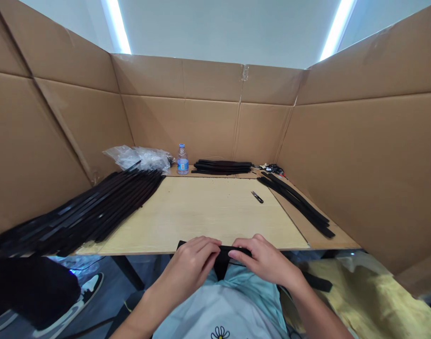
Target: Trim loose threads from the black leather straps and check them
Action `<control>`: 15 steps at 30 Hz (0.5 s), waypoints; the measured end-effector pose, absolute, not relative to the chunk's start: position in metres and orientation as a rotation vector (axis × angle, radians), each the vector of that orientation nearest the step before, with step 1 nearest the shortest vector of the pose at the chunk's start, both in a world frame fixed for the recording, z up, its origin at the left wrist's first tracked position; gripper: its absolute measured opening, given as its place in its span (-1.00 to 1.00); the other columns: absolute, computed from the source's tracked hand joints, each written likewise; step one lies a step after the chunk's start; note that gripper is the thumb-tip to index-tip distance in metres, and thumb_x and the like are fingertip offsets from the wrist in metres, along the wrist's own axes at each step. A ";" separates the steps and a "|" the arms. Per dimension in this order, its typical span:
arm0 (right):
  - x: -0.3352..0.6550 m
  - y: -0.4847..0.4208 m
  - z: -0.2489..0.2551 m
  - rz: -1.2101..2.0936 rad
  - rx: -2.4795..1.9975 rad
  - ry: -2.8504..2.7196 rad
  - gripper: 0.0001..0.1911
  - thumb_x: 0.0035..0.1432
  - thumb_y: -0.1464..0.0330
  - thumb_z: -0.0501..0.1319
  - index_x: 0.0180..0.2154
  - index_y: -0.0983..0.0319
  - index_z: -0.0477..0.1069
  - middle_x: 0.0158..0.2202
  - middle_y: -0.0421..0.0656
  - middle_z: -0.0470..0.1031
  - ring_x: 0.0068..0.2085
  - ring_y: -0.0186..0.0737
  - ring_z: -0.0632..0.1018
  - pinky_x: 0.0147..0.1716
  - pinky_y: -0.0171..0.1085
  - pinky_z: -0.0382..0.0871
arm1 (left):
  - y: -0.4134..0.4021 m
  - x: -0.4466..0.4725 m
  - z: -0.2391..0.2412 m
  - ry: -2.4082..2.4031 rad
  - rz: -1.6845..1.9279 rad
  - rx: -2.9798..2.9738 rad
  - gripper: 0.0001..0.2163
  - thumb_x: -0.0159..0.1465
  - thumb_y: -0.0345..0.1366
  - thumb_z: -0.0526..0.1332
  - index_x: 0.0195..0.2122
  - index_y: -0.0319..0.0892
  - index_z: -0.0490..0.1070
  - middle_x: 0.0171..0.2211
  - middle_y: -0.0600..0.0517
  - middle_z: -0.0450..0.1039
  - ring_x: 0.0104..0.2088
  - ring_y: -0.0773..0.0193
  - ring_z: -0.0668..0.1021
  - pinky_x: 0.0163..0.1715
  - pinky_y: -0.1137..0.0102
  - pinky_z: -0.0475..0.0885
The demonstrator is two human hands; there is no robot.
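Left hand (197, 258) and right hand (263, 256) both got fingers pinched on a black strip (223, 256), right by the table (201, 216) edge. Snips (257, 197) just lying farther back.

The pale worktop (201, 219) bears snips (258, 198), with black strips (105, 207) spread along its left side. A plastic bag (141, 157), a bottle (182, 162) and a dark bundle (222, 166) line its back; loose strips (300, 205) lie along its right.

This looks like a workshop bay: cardboard (180, 117) walls in a table (201, 216) on the left, right and far sides, black strips (105, 207) lie heaped at left, snips (257, 197) rest toward the right, and lights (118, 26) glow above the walls.
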State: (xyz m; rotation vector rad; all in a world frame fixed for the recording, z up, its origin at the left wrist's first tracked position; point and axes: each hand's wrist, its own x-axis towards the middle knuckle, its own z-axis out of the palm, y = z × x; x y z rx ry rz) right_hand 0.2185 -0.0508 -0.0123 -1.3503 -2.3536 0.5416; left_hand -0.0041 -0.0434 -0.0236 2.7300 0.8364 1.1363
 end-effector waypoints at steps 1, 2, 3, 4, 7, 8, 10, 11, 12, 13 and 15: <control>0.219 -0.050 -0.014 0.505 -1.374 -2.353 -0.63 0.33 0.12 0.01 -0.20 0.15 0.51 -0.29 -0.17 0.58 -0.27 -0.15 0.48 -0.22 -0.25 0.26 | -0.043 -0.004 -0.023 0.887 1.102 2.748 -0.84 0.26 -0.52 0.07 -0.22 -0.20 0.38 -0.24 -0.08 0.56 -0.25 0.17 0.60 -0.29 0.30 0.53; 0.220 -0.049 -0.015 0.471 -1.401 -2.354 -0.62 0.33 0.11 0.01 -0.20 0.15 0.51 -0.30 -0.15 0.58 -0.27 -0.15 0.48 -0.23 -0.25 0.26 | -0.042 -0.005 -0.023 0.944 1.067 2.774 -0.84 0.24 -0.53 0.07 -0.24 -0.20 0.37 -0.26 -0.09 0.56 -0.28 0.15 0.60 -0.32 0.28 0.54; 0.221 -0.049 -0.016 0.441 -1.427 -2.358 -0.62 0.34 0.11 0.00 -0.21 0.16 0.51 -0.32 -0.13 0.58 -0.28 -0.14 0.49 -0.25 -0.26 0.26 | -0.040 -0.006 -0.023 0.996 1.037 2.803 -0.83 0.21 -0.55 0.07 -0.25 -0.19 0.36 -0.30 -0.08 0.56 -0.32 0.13 0.60 -0.36 0.27 0.53; 0.222 -0.048 -0.016 0.415 -1.446 -2.366 -0.61 0.34 0.11 0.00 -0.21 0.16 0.51 -0.34 -0.12 0.57 -0.29 -0.14 0.50 -0.27 -0.26 0.25 | -0.038 -0.008 -0.022 1.040 1.018 2.827 -0.83 0.18 -0.56 0.07 -0.28 -0.19 0.35 -0.33 -0.07 0.55 -0.36 0.13 0.59 -0.39 0.27 0.52; 0.223 -0.046 -0.016 0.327 -1.477 -2.406 -0.60 0.35 0.12 -0.03 -0.22 0.17 0.49 -0.38 -0.11 0.57 -0.31 -0.12 0.53 -0.33 -0.27 0.22 | -0.031 -0.016 -0.022 1.104 1.010 2.864 -0.82 0.13 -0.58 0.06 -0.37 -0.17 0.33 -0.40 -0.03 0.53 -0.40 0.14 0.57 -0.41 0.27 0.49; 0.224 -0.046 -0.015 0.287 -1.487 -2.421 -0.60 0.36 0.12 -0.04 -0.23 0.18 0.48 -0.39 -0.11 0.57 -0.32 -0.12 0.54 -0.35 -0.27 0.21 | -0.028 -0.020 -0.022 1.120 1.032 2.862 -0.82 0.13 -0.58 0.06 -0.38 -0.17 0.33 -0.41 -0.02 0.53 -0.40 0.14 0.56 -0.40 0.28 0.48; 0.225 -0.045 -0.013 0.205 -1.511 -2.444 -0.59 0.37 0.13 -0.06 -0.24 0.18 0.47 -0.41 -0.10 0.56 -0.34 -0.10 0.55 -0.38 -0.27 0.18 | -0.022 -0.027 -0.021 1.172 1.102 2.839 -0.84 0.15 -0.55 0.06 -0.40 -0.16 0.33 -0.44 -0.01 0.51 -0.40 0.16 0.54 -0.39 0.30 0.46; 0.226 -0.044 -0.013 0.174 -1.519 -2.453 -0.59 0.37 0.13 -0.07 -0.25 0.18 0.46 -0.43 -0.10 0.56 -0.35 -0.10 0.55 -0.40 -0.27 0.16 | -0.018 -0.031 -0.021 1.209 1.147 2.820 -0.85 0.17 -0.54 0.06 -0.41 -0.16 0.34 -0.46 0.00 0.50 -0.41 0.17 0.53 -0.40 0.31 0.45; 0.227 -0.044 -0.012 0.154 -1.523 -2.461 -0.59 0.37 0.13 -0.08 -0.25 0.19 0.46 -0.44 -0.10 0.55 -0.37 -0.11 0.55 -0.41 -0.27 0.15 | -0.015 -0.034 -0.021 1.246 1.200 2.799 -0.86 0.17 -0.52 0.07 -0.42 -0.16 0.34 -0.48 0.01 0.48 -0.43 0.18 0.52 -0.41 0.32 0.43; 0.229 -0.044 -0.011 0.141 -1.519 -2.465 -0.59 0.37 0.14 -0.08 -0.25 0.19 0.45 -0.45 -0.11 0.55 -0.37 -0.11 0.55 -0.41 -0.27 0.15 | -0.011 -0.038 -0.021 1.278 1.253 2.773 -0.86 0.17 -0.50 0.07 -0.44 -0.16 0.34 -0.51 0.03 0.47 -0.45 0.19 0.51 -0.42 0.33 0.42; 0.232 -0.043 -0.010 0.143 -1.492 -2.475 -0.59 0.38 0.14 -0.08 -0.26 0.19 0.45 -0.47 -0.12 0.54 -0.39 -0.13 0.55 -0.42 -0.28 0.15 | -0.005 -0.045 -0.020 1.315 1.362 2.683 -0.86 0.17 -0.46 0.07 -0.48 -0.15 0.33 -0.55 0.05 0.44 -0.49 0.22 0.49 -0.44 0.36 0.39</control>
